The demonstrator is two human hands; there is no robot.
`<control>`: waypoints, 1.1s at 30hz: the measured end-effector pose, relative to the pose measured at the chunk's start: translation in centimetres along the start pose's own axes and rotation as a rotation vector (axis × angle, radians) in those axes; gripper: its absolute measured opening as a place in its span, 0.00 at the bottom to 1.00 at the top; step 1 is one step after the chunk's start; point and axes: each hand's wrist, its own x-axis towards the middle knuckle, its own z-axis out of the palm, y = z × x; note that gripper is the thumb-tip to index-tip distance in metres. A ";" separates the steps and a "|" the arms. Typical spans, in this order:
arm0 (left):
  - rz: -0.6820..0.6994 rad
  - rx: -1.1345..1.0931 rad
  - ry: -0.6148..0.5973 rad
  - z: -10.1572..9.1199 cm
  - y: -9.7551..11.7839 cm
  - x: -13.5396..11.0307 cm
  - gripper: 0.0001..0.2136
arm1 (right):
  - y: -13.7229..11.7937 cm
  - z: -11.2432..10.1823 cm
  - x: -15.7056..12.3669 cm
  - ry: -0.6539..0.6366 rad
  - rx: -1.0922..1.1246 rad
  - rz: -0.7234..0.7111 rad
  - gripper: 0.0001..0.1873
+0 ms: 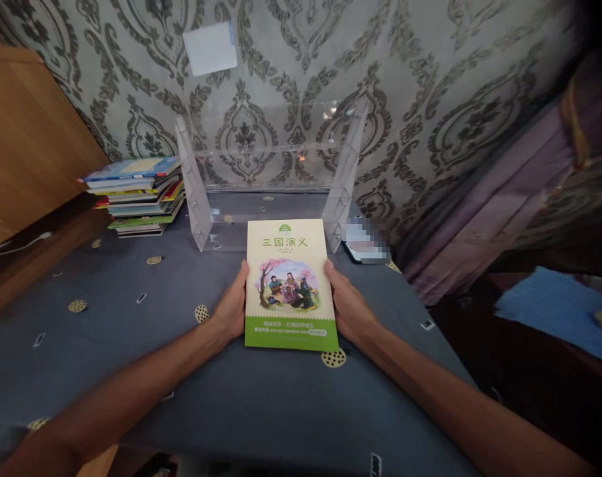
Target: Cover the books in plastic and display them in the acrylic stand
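Between my two hands is a book [290,285] with a cream cover, a green band at the bottom and a round picture of several robed figures. My left hand [233,301] grips its left edge, and my right hand [348,301] grips its right edge. The cover faces me; the fingers behind the book are hidden. Just beyond the book stands a clear acrylic rack [195,185] with slanted side panels, its lower middle partly covered by the book.
A stack of books [142,195] lies left of the rack. A phone-like device [365,242], partly pixelated, lies to its right. The dark cloth-covered table [146,358] ends at a patterned wall [301,59]. A curtain [500,199] hangs at the right, a wooden cabinet [32,119] at the left.
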 end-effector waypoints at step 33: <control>0.744 2.072 0.187 -0.4 0.3 1.3 0.30 | -0.1 0.2 -0.5 -0.155 -0.007 0.064 0.17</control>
